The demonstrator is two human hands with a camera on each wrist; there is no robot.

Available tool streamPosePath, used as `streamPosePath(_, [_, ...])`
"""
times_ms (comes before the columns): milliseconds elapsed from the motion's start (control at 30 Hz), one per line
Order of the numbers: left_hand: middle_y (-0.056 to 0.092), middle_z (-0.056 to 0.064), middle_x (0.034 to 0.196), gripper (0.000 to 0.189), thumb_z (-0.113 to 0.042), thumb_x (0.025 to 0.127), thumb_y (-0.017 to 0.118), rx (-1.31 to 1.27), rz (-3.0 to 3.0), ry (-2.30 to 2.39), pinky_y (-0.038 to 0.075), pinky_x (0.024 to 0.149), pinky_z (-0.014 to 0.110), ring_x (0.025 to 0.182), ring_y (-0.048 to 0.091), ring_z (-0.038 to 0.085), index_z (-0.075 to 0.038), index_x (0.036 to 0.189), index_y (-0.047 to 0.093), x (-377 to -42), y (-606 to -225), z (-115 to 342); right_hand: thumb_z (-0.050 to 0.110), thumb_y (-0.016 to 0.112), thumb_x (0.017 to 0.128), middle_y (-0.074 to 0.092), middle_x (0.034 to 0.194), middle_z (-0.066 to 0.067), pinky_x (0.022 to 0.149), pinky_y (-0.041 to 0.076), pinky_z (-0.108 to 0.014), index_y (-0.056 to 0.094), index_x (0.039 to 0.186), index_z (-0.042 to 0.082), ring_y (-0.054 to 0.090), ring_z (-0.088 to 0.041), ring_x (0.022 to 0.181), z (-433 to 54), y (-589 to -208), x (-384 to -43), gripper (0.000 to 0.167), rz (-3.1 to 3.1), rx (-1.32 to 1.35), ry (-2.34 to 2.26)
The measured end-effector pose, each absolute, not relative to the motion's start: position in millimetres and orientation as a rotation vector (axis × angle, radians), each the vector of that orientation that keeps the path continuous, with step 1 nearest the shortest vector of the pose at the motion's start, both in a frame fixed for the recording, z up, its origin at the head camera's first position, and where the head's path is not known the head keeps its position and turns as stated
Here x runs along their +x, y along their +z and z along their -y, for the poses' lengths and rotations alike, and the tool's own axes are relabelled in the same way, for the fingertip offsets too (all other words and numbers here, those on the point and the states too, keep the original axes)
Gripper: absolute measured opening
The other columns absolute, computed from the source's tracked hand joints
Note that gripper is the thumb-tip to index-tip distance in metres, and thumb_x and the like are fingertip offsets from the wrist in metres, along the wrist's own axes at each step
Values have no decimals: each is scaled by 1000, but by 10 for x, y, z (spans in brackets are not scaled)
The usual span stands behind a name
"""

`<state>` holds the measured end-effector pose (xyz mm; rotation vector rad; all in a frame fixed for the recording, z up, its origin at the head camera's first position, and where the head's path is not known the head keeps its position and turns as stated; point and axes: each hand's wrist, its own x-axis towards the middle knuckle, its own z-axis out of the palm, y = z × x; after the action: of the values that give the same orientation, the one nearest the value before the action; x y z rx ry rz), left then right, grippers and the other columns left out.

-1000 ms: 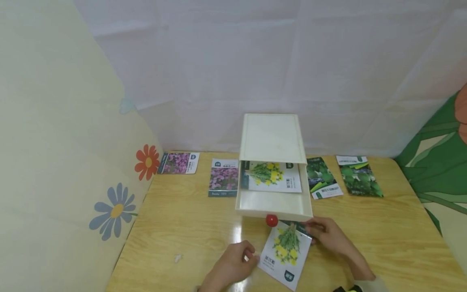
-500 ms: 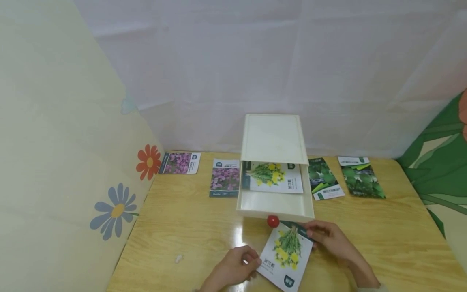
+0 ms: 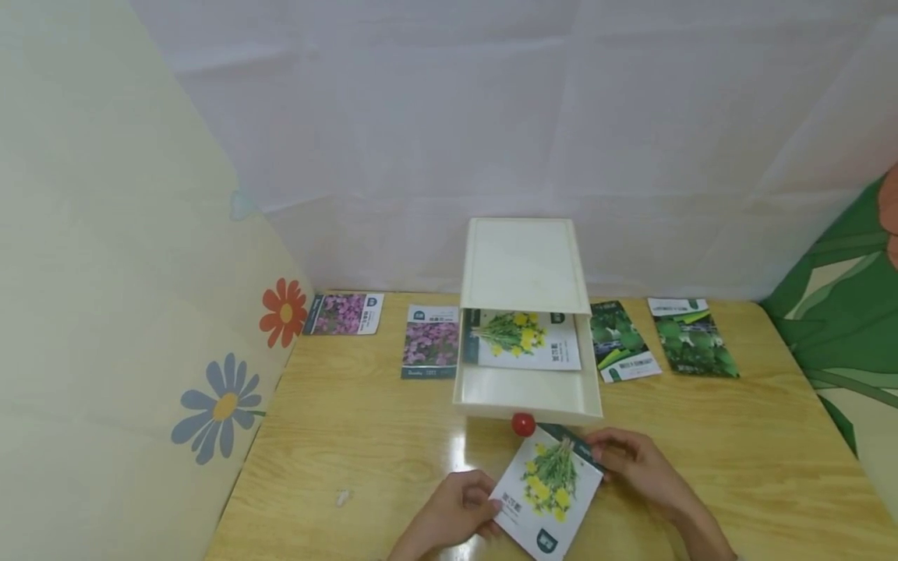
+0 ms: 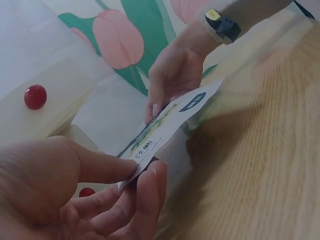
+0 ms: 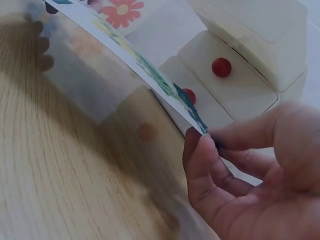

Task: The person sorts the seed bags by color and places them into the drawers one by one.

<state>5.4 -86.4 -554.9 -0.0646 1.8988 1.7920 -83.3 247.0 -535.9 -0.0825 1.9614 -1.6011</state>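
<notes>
Yellow-flower packet [image 3: 546,492], left hand [image 3: 454,510] pinching one corner, right hand [image 3: 640,470] pinching another, both angled inward

Right hand [image 5: 260,200] pinches packet [image 5: 136,62] at edge; red knobs [image 5: 221,67] beyond.

A table [image 3: 316,436] with a yellowish wood-grain top is carrying everything here, its glossy surface reflecting a streak of light near the front. A white drawer box [image 3: 522,265] is standing toward the back, one drawer jutting out over the tabletop. Two purple-flower packets are lying flat on its left: one [image 3: 344,314] sideways, well apart near the back edge, the other [image 3: 429,343] just beside the box. On its right, a green packet [image 3: 624,343] is lying slanted near the box, and another [image 3: 693,336] is resting farther right, also tilted. A small whitish spot [image 3: 342,497] is showing front left, too blurred to identify.
</notes>
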Motion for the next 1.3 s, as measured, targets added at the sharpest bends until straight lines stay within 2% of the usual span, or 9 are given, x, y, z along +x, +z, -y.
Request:
streamPosePath(233, [77, 6, 87, 9, -4, 98, 70, -38, -1897, 1777, 65, 65, 28, 71, 73, 17, -6, 107, 72, 26, -5522, 924, 17, 62, 108, 72, 114, -8, 78, 62, -29, 54, 138, -16, 71, -17, 94, -2472, -5348, -790, 45, -1903, -97, -1604])
streamPosePath(500, [78, 4, 91, 12, -6, 100, 69, 36, -1896, 1746, 65, 67, 27, 73, 73, 17, -7, 111, 73, -28, -5491, 1004, 21, 59, 110, 73, 112, -6, 84, 62, -31, 57, 138, -11, 71, -20, 99, -2466, -5368, -772, 43, -1860, -74, -1581])
streamPosePath(733, [79, 5, 95, 13, -7, 101, 68, 120, -1876, 1725, 65, 69, 26, 75, 74, 15, -6, 113, 72, -87, -5445, 1091, 22, 57, 112, 72, 122, -8, 92, 57, -24, 61, 133, -10, 66, -14, 108, -2427, -5368, -754, 39, -1913, -107, -1547])
streamPosePath(1033, [80, 6, 95, 14, -10, 103, 65, 151, -1912, 1723, 62, 66, 24, 72, 72, 13, -6, 115, 72, -129, -5411, 1192, 15, 59, 110, 72, 108, -4, 88, 58, -22, 61, 125, -15, 66, -8, 98, -2372, -5332, -707, 33, -1893, -204, -1601])
streamPosePath(1300, [80, 10, 95, 21, -14, 105, 65, 106, -1895, 1765, 62, 66, 26, 72, 72, 15, -4, 122, 71, -147, -5335, 1239, 16, 61, 109, 71, 110, -5, 89, 61, -25, 61, 125, -13, 67, -9, 99, -2366, -5278, -632, 33, -1883, -165, -1633])
